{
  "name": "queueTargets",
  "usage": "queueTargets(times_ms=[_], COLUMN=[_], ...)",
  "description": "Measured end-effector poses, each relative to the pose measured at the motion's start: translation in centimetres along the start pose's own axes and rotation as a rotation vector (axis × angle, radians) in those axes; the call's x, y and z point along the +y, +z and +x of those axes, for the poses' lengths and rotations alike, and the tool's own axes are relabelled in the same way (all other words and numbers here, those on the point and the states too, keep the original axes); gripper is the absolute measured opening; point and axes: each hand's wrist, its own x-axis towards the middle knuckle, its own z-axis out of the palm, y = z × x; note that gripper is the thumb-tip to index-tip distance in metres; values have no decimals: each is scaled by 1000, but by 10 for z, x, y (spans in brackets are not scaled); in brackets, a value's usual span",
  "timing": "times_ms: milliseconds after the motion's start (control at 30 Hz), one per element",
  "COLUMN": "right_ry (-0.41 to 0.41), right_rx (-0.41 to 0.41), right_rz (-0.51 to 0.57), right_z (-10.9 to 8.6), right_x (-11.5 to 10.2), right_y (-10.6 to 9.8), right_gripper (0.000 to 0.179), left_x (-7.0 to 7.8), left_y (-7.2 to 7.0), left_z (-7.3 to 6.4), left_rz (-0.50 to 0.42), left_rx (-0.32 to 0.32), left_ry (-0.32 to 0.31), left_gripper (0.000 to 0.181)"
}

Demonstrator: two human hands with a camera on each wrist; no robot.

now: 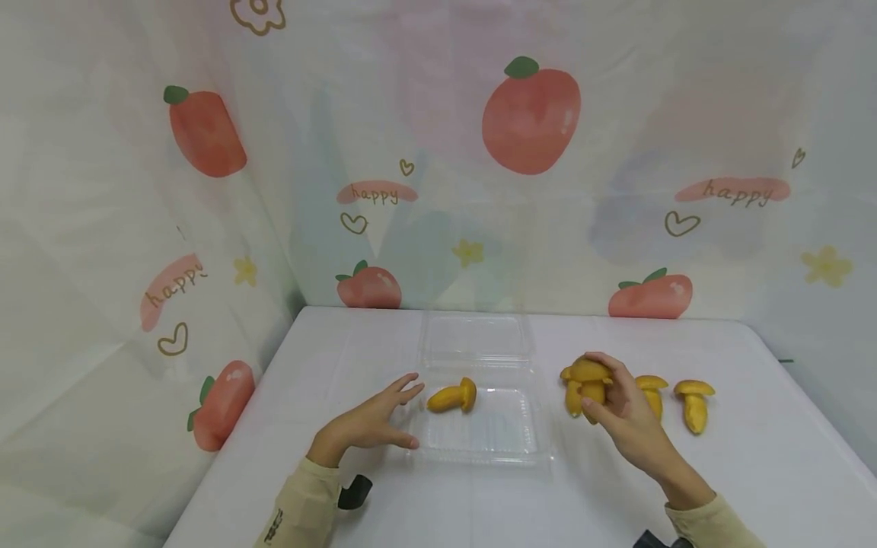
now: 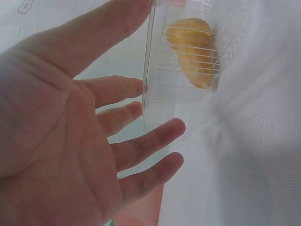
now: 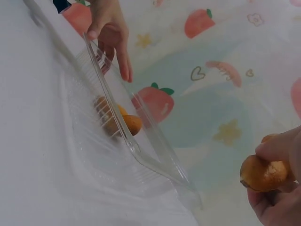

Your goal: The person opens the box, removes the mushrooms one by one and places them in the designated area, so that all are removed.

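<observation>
A clear plastic clamshell box [image 1: 541, 426] lies opened on the table, its lid [image 1: 476, 358] folded back toward the wall. Inside its base, on the left, one yellow-brown mushroom [image 1: 448, 398] rests on its side. My left hand [image 1: 366, 422] is at the box's left edge, fingers spread and holding nothing; whether they touch the rim I cannot tell. To the right of the box, my right hand [image 1: 630, 422] pinches another mushroom [image 3: 263, 174] between thumb and fingers. Just behind that one shows a further mushroom [image 1: 572, 399], partly hidden.
Two more mushrooms lie right of my right hand: one mushroom [image 1: 652, 384] partly covered by the hand, and one mushroom [image 1: 695, 407] farther right. A white cloth covers the table [image 1: 425, 510]. Printed fabric walls [image 1: 438, 114] stand behind and at the left.
</observation>
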Motion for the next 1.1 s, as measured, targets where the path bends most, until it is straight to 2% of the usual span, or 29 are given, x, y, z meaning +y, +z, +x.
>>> queueTargets(times_ms=[333, 433, 633, 1100], right_ry=[74, 63, 27, 27], right_rx=[36, 39, 19, 39], right_rz=[-180, -199, -164, -319], right_z=[-12, -13, -16, -25], right_x=[3, 4, 2, 9], right_y=[-22, -30, -44, -73], right_gripper=[64, 66, 67, 69], left_x=[0, 1, 2, 5], left_y=[2, 1, 1, -1], left_z=[-2, -2, -1, -1], left_rz=[0, 5, 3, -3], left_rx=[-6, -3, -3, -5], left_ry=[-6, -2, -1, -10], left_gripper=[95, 95, 94, 95])
